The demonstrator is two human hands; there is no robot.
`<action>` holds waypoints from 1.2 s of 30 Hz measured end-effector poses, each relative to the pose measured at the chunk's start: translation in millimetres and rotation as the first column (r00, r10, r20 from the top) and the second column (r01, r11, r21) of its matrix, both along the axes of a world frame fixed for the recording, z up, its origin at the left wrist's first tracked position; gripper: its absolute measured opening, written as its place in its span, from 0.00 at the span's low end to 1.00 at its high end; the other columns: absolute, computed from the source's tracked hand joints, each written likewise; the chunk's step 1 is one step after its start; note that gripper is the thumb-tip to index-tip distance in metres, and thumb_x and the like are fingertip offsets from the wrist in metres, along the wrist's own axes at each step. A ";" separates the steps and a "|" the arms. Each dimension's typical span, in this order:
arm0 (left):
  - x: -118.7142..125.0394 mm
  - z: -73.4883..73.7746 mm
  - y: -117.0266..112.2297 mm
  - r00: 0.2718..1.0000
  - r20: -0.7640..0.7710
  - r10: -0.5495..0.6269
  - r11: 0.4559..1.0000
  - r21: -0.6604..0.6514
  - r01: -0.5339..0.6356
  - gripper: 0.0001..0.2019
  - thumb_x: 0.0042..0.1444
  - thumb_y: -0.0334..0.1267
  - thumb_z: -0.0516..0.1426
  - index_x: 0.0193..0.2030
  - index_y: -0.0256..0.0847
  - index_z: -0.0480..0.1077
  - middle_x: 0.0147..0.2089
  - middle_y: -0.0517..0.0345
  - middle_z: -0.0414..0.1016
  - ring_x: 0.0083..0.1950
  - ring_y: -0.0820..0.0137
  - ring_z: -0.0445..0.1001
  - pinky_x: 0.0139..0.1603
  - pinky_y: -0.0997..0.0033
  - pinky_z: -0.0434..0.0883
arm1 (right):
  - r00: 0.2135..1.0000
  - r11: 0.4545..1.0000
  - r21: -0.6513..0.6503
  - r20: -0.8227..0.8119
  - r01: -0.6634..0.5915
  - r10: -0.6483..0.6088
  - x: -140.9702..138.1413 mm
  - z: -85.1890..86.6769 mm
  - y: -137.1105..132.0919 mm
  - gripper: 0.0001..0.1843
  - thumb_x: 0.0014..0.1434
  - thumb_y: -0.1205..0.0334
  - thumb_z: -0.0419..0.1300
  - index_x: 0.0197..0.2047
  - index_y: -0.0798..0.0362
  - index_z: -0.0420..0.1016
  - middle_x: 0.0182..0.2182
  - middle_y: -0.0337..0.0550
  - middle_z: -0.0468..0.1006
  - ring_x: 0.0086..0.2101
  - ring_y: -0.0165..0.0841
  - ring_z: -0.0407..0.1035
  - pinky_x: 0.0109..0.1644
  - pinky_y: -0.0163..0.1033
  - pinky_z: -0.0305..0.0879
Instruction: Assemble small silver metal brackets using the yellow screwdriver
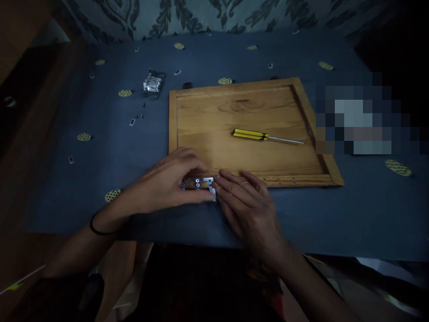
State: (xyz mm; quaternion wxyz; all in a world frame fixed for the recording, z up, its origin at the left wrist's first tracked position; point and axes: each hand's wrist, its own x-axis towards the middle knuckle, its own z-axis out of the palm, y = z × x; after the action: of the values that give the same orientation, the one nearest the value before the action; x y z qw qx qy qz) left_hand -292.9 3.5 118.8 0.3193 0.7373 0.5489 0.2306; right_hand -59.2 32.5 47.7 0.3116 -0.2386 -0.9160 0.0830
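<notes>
A silvery metal hinge (197,182) with screw heads lies along the near edge of a framed wooden panel (201,134). My left hand (164,181) grips it, thumb below and fingers curled over the far side. At its right end, the fingers of my right hand (246,201) are pressed together on the metal, hiding part of it. Several small holes show in the near rail, right of my right hand. On the panel rests a screwdriver (251,134) with a yellow and black handle, its shaft pointing right.
A blue patterned cloth (100,170) covers the surface beneath the panel. More metal hinges (153,83) sit in a pile at the back left, with several small dark screws (142,117) nearer. A blurred-out patch covers the right side. Patterned fabric (201,15) hangs behind.
</notes>
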 end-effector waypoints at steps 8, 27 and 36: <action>-20.9 2.6 5.5 0.987 0.047 0.153 0.984 0.088 -0.157 0.10 0.69 0.36 0.53 0.47 0.43 0.76 0.47 0.51 0.80 0.51 0.60 0.79 0.52 0.56 0.76 | 0.999 0.999 0.030 0.033 -0.010 0.009 1.8 0.4 3.3 0.18 0.70 0.72 0.60 0.60 0.50 0.78 0.54 0.44 0.86 0.57 0.41 0.80 0.64 0.54 0.69; -17.2 -12.9 6.1 0.994 -0.105 -0.038 0.987 0.153 0.054 0.17 0.66 0.23 0.52 0.48 0.41 0.81 0.49 0.54 0.78 0.55 0.64 0.74 0.59 0.61 0.72 | 1.000 0.995 0.103 0.028 0.001 -0.004 -0.2 -1.9 3.7 0.12 0.71 0.71 0.59 0.53 0.54 0.80 0.53 0.45 0.87 0.55 0.41 0.81 0.63 0.51 0.70; -24.3 -16.1 9.1 0.988 -0.130 0.089 0.970 0.236 -0.057 0.16 0.66 0.25 0.51 0.46 0.42 0.80 0.47 0.55 0.81 0.52 0.65 0.77 0.57 0.63 0.74 | 0.999 0.999 0.040 0.032 -0.023 0.022 1.7 0.7 3.1 0.17 0.70 0.72 0.60 0.59 0.52 0.79 0.54 0.46 0.86 0.57 0.41 0.79 0.65 0.54 0.69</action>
State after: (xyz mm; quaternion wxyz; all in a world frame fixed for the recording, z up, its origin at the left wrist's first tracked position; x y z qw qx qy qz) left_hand -317.1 12.6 102.7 0.1835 0.7631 0.5660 0.2525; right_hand -57.4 35.6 48.4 0.3010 -0.2233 -0.9249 0.0642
